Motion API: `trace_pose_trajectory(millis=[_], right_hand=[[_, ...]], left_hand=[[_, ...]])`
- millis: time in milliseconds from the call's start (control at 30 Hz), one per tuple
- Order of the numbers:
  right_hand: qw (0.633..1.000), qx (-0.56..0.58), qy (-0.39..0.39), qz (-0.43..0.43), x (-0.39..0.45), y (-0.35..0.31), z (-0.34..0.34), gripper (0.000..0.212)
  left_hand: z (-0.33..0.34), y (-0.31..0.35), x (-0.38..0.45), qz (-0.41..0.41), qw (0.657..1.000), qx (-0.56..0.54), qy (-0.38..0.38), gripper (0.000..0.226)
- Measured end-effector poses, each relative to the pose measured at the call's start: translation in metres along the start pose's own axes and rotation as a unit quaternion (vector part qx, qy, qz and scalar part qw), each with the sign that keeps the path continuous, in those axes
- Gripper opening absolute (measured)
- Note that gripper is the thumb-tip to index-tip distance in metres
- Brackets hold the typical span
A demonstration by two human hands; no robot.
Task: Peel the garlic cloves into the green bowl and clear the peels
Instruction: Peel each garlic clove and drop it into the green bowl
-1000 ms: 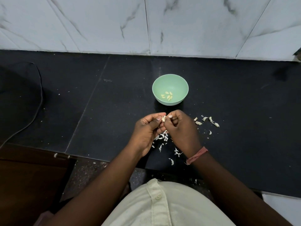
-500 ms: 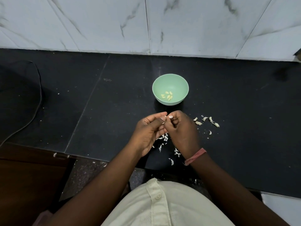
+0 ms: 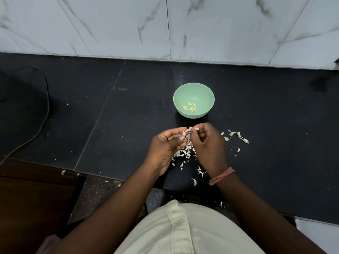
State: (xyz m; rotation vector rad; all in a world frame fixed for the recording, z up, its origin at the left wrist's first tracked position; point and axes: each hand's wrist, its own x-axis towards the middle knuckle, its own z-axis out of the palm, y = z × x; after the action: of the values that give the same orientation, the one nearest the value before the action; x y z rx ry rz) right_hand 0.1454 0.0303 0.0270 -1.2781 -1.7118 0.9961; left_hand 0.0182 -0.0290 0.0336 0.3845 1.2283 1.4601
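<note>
The green bowl [image 3: 193, 92] stands on the black counter and holds several peeled yellowish cloves [image 3: 190, 107]. Just in front of it my left hand [image 3: 166, 146] pinches a small garlic clove [image 3: 184, 133] between thumb and fingers. My right hand [image 3: 208, 145] pinches a strip of white peel [image 3: 189, 130] that hangs off that clove. A heap of white peels [image 3: 183, 154] lies on the counter below both hands. Several unpeeled cloves [image 3: 236, 136] lie to the right of my right hand.
The black counter [image 3: 128, 116] ends at a marble-tiled wall [image 3: 165, 28] behind the bowl. A dark cloth or mat with a cord [image 3: 23, 110] lies at the far left. Brown wood [image 3: 31, 198] sits below the counter's front edge on the left.
My hands have drawn slightly apart, and a strip of peel now stands out between them. The bowl and the loose cloves have not moved.
</note>
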Motion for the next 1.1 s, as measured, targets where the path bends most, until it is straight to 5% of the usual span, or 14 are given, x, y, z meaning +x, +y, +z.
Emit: trace_pose_trajectory(millis=[300,433,533,633,767,933,1100], right_hand=[[0.998,-0.055,-0.011,0.004,0.001,0.006,-0.004,0.024],[0.989,-0.146,-0.013,-0.012,-0.003,0.000,-0.006,0.053],[0.988,-0.151,-0.020,0.001,0.001,0.006,-0.004,0.044],[0.994,-0.089,-0.054,0.021,0.001,0.008,-0.002,0.007],[0.995,-0.047,-0.087,0.027,-0.005,0.002,-0.002,0.031],[0.997,-0.065,-0.035,0.015,-0.007,-0.009,-0.005,0.012],[0.996,0.013,-0.084,-0.028,-0.010,-0.015,0.000,0.041]], left_hand=[[0.003,0.004,-0.002,-0.004,0.998,-0.063,0.013,0.035],[0.002,0.003,-0.004,-0.002,0.997,-0.068,0.039,0.030],[-0.001,0.003,-0.003,-0.002,0.996,-0.061,0.063,0.020],[-0.002,0.004,-0.003,-0.008,0.994,-0.067,0.083,0.014],[-0.001,0.004,-0.004,-0.021,0.991,-0.096,0.096,0.012],[0.002,0.006,-0.006,-0.032,0.987,-0.119,0.100,0.008],[0.003,0.004,-0.007,-0.045,0.992,-0.078,0.087,0.007]])
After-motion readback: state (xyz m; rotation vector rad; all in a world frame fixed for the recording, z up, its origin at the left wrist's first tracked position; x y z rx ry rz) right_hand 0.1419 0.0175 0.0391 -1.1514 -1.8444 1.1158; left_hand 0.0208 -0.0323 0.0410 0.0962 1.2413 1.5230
